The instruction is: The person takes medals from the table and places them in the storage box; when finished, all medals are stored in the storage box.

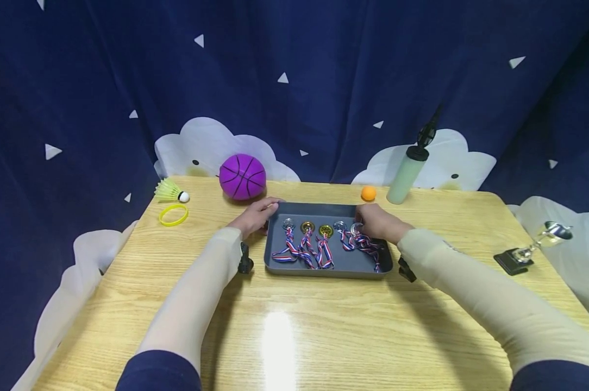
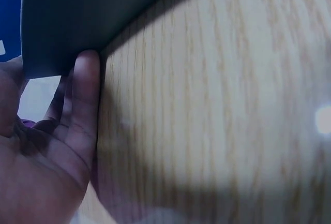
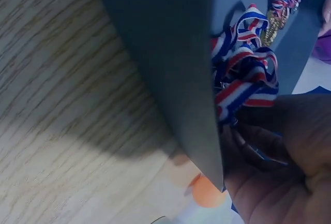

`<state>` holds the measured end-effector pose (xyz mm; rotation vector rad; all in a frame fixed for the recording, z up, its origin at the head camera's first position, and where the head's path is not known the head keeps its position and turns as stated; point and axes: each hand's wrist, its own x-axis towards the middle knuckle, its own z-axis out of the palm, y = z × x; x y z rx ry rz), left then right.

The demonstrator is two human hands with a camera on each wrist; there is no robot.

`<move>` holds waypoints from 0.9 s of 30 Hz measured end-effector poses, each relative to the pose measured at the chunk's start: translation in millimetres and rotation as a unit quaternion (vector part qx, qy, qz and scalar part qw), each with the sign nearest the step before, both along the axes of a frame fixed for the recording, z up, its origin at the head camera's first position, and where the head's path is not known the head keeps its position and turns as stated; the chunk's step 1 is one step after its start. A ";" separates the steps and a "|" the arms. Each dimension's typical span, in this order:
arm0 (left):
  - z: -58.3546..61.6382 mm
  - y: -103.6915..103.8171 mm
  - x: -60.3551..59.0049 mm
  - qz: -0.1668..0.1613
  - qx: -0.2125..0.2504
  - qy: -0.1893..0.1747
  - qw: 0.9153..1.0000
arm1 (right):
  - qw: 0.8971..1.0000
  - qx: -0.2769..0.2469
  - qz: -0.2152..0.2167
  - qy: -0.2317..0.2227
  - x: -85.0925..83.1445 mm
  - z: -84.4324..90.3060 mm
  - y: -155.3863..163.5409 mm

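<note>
A dark grey tray (image 1: 329, 273) on the wooden table holds several medals with red, white and blue ribbons. From left they show a silver medal (image 1: 288, 223), a bronze-toned medal (image 1: 307, 226), a gold medal (image 1: 326, 231), then two silver ones. My left hand (image 1: 256, 215) grips the tray's back left corner, one finger against the outer wall (image 2: 62, 22). Inside the tray at the right, my right hand (image 1: 376, 221) pinches the rightmost silver medal (image 1: 356, 228). Its striped ribbon (image 3: 248, 87) lies bunched beside the right wall; the fingertips are partly hidden.
Behind the tray sit a purple basketball (image 1: 243, 177), an orange ball (image 1: 368, 193) and a pale green hand pump (image 1: 407, 176). A shuttlecock (image 1: 171, 191) and a yellow wristband (image 1: 174, 215) lie at left. A silver trophy cup (image 1: 534, 248) stands near the right edge.
</note>
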<state>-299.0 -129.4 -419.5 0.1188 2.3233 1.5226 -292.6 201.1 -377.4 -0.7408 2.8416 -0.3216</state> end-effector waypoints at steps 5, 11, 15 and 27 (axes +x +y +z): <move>0.6 1.1 0.8 0.004 0.003 0.000 1.000 | 1.000 0.022 -0.002 -0.001 3.2 -1.8 -3.3; 1.5 3.8 0.2 0.008 -0.010 0.001 1.000 | 0.999 0.032 0.004 0.012 6.0 -3.1 -3.9; 2.3 7.5 -0.6 0.006 -0.023 0.025 0.999 | 1.000 0.017 -0.004 0.018 6.1 -5.2 0.5; -2.3 25.9 -3.2 -0.027 -0.121 0.150 0.981 | 0.996 -0.079 0.018 0.031 10.5 -11.7 33.5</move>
